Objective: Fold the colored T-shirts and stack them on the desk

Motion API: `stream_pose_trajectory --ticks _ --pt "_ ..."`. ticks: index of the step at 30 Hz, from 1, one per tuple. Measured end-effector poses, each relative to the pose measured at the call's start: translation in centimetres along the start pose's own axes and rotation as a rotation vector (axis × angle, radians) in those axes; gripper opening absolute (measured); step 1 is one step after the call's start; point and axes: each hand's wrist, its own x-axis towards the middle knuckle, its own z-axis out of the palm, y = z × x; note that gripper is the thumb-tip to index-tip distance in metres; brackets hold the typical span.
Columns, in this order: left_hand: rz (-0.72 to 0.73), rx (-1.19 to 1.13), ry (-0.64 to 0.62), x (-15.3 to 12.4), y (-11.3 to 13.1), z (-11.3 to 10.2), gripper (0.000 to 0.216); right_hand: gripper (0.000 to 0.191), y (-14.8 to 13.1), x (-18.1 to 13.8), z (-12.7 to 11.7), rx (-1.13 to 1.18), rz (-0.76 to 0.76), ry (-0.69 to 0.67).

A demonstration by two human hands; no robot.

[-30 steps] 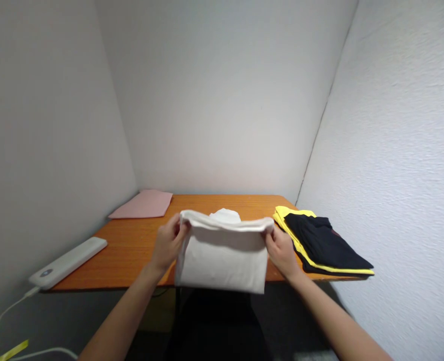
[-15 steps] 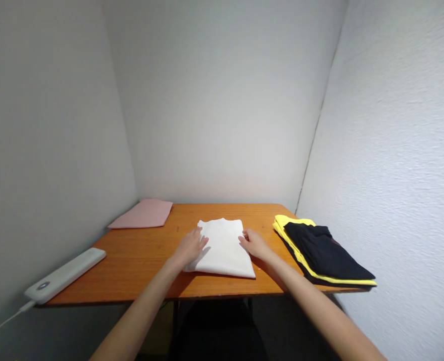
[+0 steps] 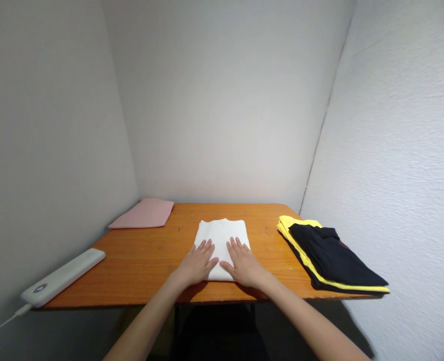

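Observation:
A folded white cloth (image 3: 220,233) lies flat in the middle of the orange wooden table (image 3: 150,260). My left hand (image 3: 196,263) rests palm down on the cloth's near left part, fingers stretched out. My right hand (image 3: 243,262) lies flat beside it on the near right part, fingers spread. Both hands press on the cloth and hold nothing.
A pile of folded black and yellow clothes (image 3: 329,252) sits at the table's right edge by the wall. A folded pink cloth (image 3: 144,212) lies at the back left corner. A white power bank (image 3: 62,277) with a cable rests at the front left edge. Walls close in on three sides.
One second ago both hands held the white cloth up by its top corners. They laid it folded on the table, then moved from its sides onto its near half, palms flat.

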Motion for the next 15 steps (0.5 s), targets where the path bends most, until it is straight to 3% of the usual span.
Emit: stream_pose_trajectory --ticks 4,11,15 --pt "-0.020 0.007 0.013 0.0 -0.4 1.1 0.063 0.076 -0.4 -0.6 0.8 -0.004 0.003 0.014" --pt "-0.057 0.023 0.023 -1.4 1.4 0.8 0.062 0.075 0.1 -1.6 0.4 -0.008 -0.041 -0.001" --pt "-0.109 0.016 0.029 -2.6 2.9 1.2 0.066 0.062 2.6 1.4 -1.5 0.081 -0.120 -0.102"
